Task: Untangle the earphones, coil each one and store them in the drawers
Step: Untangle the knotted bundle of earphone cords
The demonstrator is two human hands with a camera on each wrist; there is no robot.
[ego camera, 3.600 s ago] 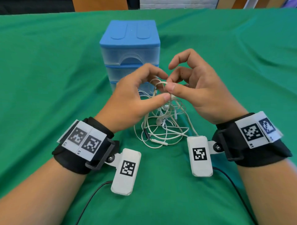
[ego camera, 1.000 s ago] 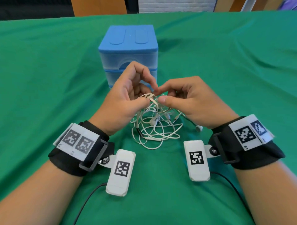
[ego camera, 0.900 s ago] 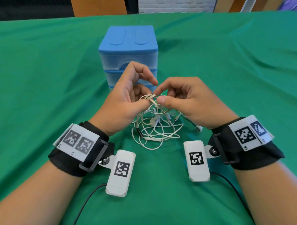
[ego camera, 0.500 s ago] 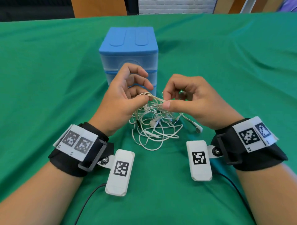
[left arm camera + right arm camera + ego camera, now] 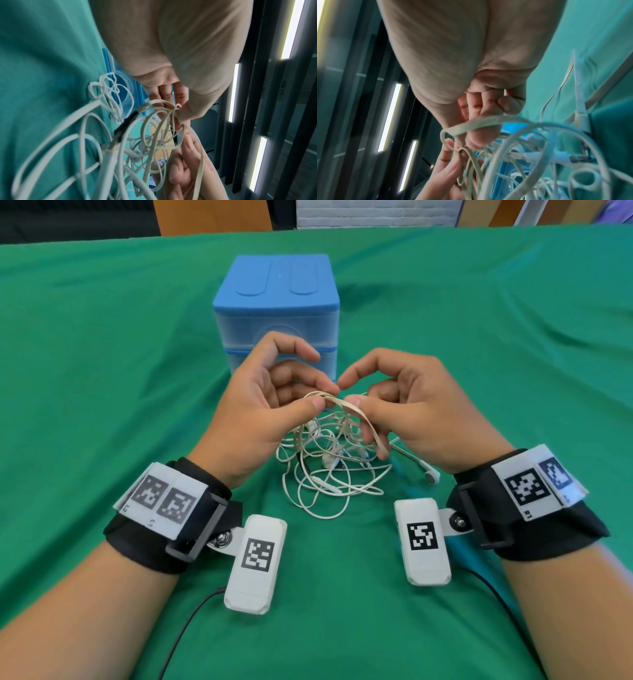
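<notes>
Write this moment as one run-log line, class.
stage: untangling | left hand: pinches flat cable | right hand: pinches same cable | earphones: tangled on green cloth | drawer unit: shut

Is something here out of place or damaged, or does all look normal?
Nothing looks damaged. The earphones are one knotted heap of cords on the green cloth, as the task expects. The left hand and right hand pinch a flat cord between them. The drawer unit stands upright with its visible drawers shut.

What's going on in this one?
A person is picking apart a tangle of white earphones on a green tablecloth. The left hand and right hand each pinch a flat cable loop lifted from the pile. The blue drawer unit behind stands closed; nothing is coiled yet.
</notes>
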